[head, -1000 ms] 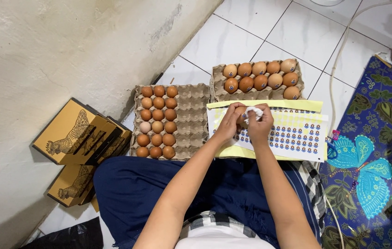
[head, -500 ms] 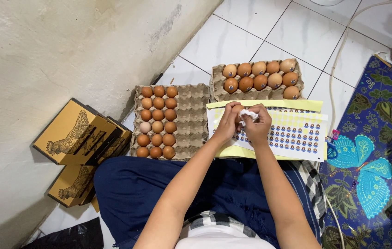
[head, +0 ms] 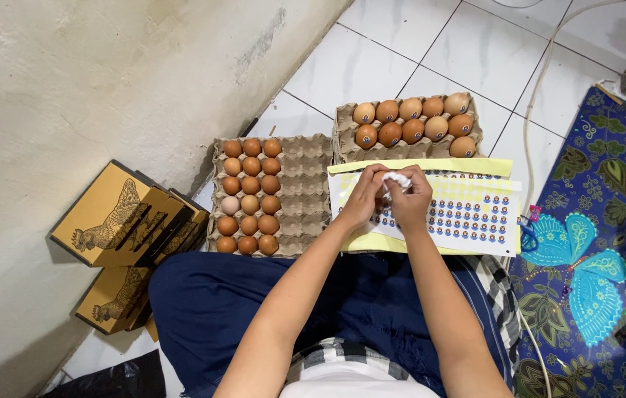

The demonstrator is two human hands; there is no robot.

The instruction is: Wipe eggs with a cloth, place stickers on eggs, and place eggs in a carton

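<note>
Head view, the only one: person sits on the floor, both hands together over a sticker sheet (head: 467, 214) that lies across the lap edge, just in front of the knees.

Left hand (head: 366, 193) and right hand (head: 410, 199) meet at the fingertips. Between them sits a small white scrap (head: 397, 180), prob. a peeled bit of backing paper or a sticker; too small to tell which. Both sets of fingers curl in and pinch it, thumbs towards each other, not spread. The scrap sits at the top of the two hands, on the side away from the body, and neither hand is clearly nearer; they share it.

Sheet's long axis runs left to right across the view, rows of small round stickers filling its right part, a yellow sheet (head: 416, 166) showing under its far edge. Hands cover the sheet's left end.

Beyond the sheet, touching its far edge: a tray (head: 342, 121) w/ ten or so brown eggs (head: 412, 127), some w/ round stickers on them. It lies straight ahead of the fingertips, closer to the right hand. To the left, beside the left forearm: a second egg tray (head: 305, 184), left three columns filled, right part bare.

Further left, by the wall: stacked cardboard boxes (head: 117, 221) w/ a hen drawing. Right: butterfly-print mat (head: 593, 243).
</note>
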